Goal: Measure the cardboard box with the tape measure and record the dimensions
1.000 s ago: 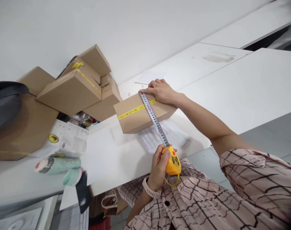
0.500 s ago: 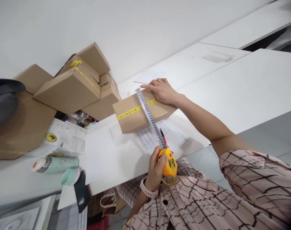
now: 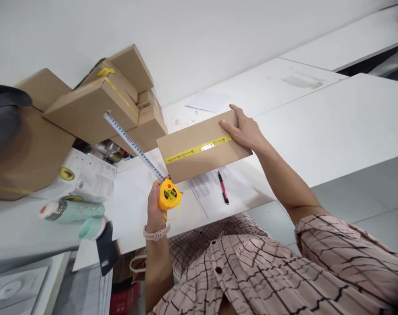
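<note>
My left hand (image 3: 155,210) is closed round a yellow tape measure (image 3: 169,194). Its metal blade (image 3: 133,145) sticks out up and to the left, clear of the box in my other hand. Gripped at its right end by my right hand (image 3: 246,129) is a cardboard box (image 3: 195,135) with a strip of yellow tape along it; the thumb lies on the face that I see. Below the box, a red and black pen (image 3: 223,187) lies on a printed sheet (image 3: 207,186), which the box partly covers.
Several cardboard boxes (image 3: 97,105) are piled at the left against the wall. Nearer me stand a white carton (image 3: 87,175), a mint bottle (image 3: 74,212), its cup (image 3: 91,228) and a dark phone-like slab (image 3: 106,251). Another sheet (image 3: 207,100) lies by the wall.
The tape measure has moved left, off the box, with its blade still out. My right hand has shifted its hold to the box's right end, and the box has turned, its taped face more towards me.
</note>
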### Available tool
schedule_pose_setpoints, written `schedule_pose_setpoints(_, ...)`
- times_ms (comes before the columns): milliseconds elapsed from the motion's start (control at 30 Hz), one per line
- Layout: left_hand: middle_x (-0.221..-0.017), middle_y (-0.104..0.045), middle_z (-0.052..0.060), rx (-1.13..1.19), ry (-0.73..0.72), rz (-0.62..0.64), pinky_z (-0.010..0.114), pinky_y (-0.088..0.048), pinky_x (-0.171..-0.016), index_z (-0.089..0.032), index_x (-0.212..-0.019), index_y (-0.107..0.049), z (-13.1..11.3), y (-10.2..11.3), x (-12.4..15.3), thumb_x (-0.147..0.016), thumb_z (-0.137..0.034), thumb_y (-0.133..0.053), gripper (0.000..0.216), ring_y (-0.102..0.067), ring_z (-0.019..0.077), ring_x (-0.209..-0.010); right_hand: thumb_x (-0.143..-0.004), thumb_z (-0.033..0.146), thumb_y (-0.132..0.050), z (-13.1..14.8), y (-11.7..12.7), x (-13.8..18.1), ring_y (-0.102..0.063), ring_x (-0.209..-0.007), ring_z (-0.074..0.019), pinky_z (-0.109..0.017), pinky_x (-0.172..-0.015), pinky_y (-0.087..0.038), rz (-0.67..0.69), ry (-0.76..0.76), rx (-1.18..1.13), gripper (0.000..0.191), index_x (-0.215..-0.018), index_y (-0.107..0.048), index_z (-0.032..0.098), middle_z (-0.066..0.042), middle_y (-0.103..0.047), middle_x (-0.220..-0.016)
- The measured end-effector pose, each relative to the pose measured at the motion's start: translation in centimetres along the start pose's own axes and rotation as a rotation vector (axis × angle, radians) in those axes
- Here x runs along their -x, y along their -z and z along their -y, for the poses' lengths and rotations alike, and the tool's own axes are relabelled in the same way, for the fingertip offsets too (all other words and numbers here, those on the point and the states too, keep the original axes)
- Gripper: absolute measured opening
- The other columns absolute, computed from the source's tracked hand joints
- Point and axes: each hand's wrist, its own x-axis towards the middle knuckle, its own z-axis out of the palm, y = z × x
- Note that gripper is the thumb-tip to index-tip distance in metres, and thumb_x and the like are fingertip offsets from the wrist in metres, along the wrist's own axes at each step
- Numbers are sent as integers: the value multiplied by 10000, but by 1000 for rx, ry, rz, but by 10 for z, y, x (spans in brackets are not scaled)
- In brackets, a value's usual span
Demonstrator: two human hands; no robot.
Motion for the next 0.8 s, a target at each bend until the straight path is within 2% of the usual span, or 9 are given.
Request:
schedule_pose_setpoints(100, -1155, -663, 24, 12, -14, -6, 349, -635, -749, -234, -1007, -639, 5, -3, 1, -847, -572, -684, 376, -664, 179, -877, -900, 798, -395, 6, 6, 12, -637, -1102, -368, -562, -964, -508, -19, -12, -33, 758, -1492, -391, 323, -102, -660, -1246)
schedule_pose_setpoints(200, -1053, -658, 17, 8, -62, -22, 322, -627, -741, -232, -989, -619, 10, -8, 1, -820, -573, -716, 393, -660, 179, -863, -942, 774, -294, 17, 0, 17, -632, -1122, -328, -526, -963, -518, -89, 14, -50, 718, -1513, -313, 340, -92, -613, -1303)
schedule_pose_setpoints(333, -901, -609, -12, -21, -74, -43, 271, -599, -705, -214, -893, -563, 23, -6, -9, -816, -550, -741, 388, -622, 139, -771, -968, 720, -237, 12, -30, 18, -596, -1190, -320, -511, -988, -503, -148, 14, -81, 700, -1525, -263, 296, -126, -545, -1382)
schedule_pose_setpoints(533, -826, -587, -18, -105, -30, -72, 232, -536, -642, -199, -859, -555, 50, 5, -26, -802, -611, -729, 451, -591, 130, -724, -940, 679, -315, -29, -79, 31, -603, -1163, -312, -493, -984, -505, -159, -37, -170, 689, -1484, -302, 256, -153, -552, -1386)
schedule_pose_setpoints(633, -892, -634, 5, -157, -76, -130, 239, -530, -677, -194, -898, -590, 47, 4, -24, -830, -589, -706, 418, -606, 139, -761, -924, 684, -379, -35, -84, 43, -610, -1176, -305, -483, -993, -511, -145, -14, -195, 673, -1432, -376, 243, -162, -565, -1400)
schedule_pose_setpoints(733, -1131, -680, 63, -339, -259, -205, 249, -522, -770, -199, -1082, -644, 32, 2, -4, -911, -526, -641, 369, -624, 164, -911, -935, 678, -435, -27, -71, 54, -584, -1251, -300, -485, -1027, -501, -197, 30, -224, 597, -1349, -476, 251, -155, -583, -1407)
schedule_pose_setpoints(800, -1185, -680, 66, -504, -293, -112, 263, -517, -805, -213, -1184, -632, 22, -1, 16, -929, -467, -637, 360, -624, 176, -957, -965, 663, -430, -15, -55, 59, -630, -1169, -269, -451, -953, -543, -278, 23, -315, 534, -1313, -510, 266, -135, -626, -1354)
